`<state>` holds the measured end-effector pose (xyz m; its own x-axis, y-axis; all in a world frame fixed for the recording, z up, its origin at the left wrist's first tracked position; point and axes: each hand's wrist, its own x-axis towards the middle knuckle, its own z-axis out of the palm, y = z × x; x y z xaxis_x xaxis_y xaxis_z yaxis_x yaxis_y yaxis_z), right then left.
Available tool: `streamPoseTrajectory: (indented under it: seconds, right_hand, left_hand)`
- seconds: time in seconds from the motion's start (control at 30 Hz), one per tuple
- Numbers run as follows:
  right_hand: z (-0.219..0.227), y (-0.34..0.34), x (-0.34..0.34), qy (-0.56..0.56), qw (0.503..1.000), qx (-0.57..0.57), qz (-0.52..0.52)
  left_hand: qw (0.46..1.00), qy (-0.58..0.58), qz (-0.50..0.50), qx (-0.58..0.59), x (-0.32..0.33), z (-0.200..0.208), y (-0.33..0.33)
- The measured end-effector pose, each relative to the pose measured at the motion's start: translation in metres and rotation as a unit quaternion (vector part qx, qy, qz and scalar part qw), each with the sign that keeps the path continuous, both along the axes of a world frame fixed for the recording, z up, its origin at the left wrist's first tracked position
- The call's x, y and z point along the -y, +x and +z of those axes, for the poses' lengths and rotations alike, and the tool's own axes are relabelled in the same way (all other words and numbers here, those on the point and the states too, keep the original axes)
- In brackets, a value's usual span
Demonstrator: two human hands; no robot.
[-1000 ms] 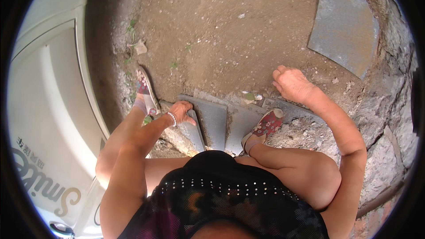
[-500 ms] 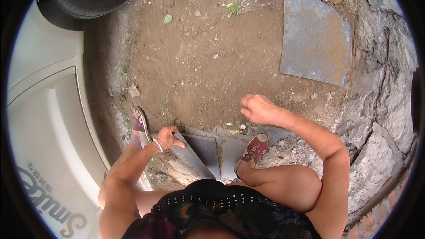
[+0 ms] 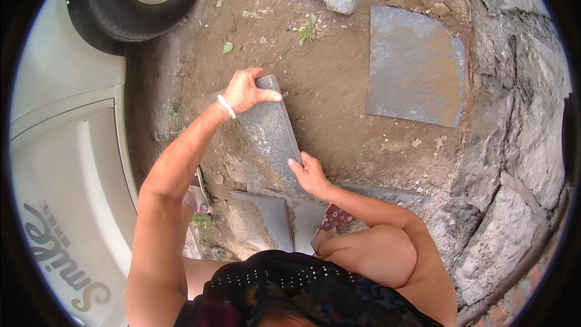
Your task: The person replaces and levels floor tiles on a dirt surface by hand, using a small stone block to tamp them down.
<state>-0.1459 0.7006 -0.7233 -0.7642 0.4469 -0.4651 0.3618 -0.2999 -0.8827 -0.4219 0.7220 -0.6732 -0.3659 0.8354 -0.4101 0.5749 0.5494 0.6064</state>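
Your L hand (image 3: 243, 92) grips the grey slab (image 3: 266, 124) by its far end, R hand (image 3: 313, 177) its right edge, over dirt (image 3: 339, 85) ahead. Prob. repositioning step; next move needs steady 2-hand support.

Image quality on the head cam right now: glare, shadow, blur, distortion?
Head view: fisheye bending toward the black rim; head view: pale glare streak on the white vehicle, dark shadow beside it; head view: gray slab looks soft along its left side, motion or dust, can't tell.
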Motion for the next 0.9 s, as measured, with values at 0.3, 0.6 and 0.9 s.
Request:
streamPoseTrajectory:
  seconds: [0.3, 0.6, 0.9]
  right_hand:
    - [-0.066, -0.007, -0.027, -0.064, 0.990, 0.048, -0.114]
    - [0.078, -0.067, -0.031, 0.015, 0.996, -0.005, 0.091]
    - [0.157, -0.157, -0.042, 0.261, 0.953, -0.038, 0.151]
  left_hand:
    - [0.956, 0.041, 0.199, -0.213, 0.083, -0.024, -0.012]
    - [0.633, -0.097, 0.748, 0.175, 0.228, -0.087, 0.119]
    - [0.532, 0.012, 0.742, 0.408, 0.209, -0.090, 0.121]
